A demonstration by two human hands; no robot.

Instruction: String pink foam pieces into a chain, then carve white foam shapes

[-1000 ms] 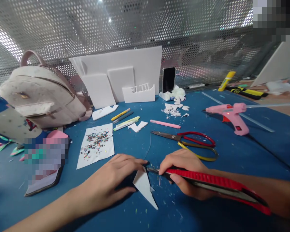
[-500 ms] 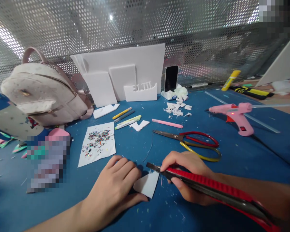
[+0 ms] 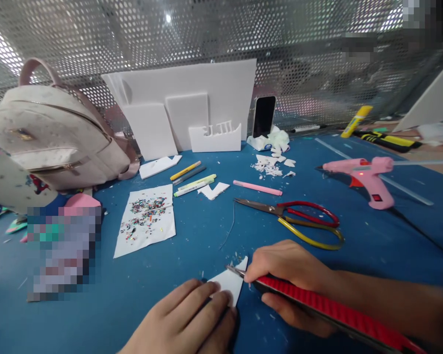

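The work lay on a blue table (image 3: 354,231) before a perforated metal wall (image 3: 206,34). The right hand (image 3: 291,270) was closed around a red utility knife (image 3: 317,307), its blade tip on a white foam piece (image 3: 231,285). The left hand (image 3: 192,317) pressed flat on this piece, covering its near part. Beyond the knife lay scissors (image 3: 295,219). The knife's end was cut off.
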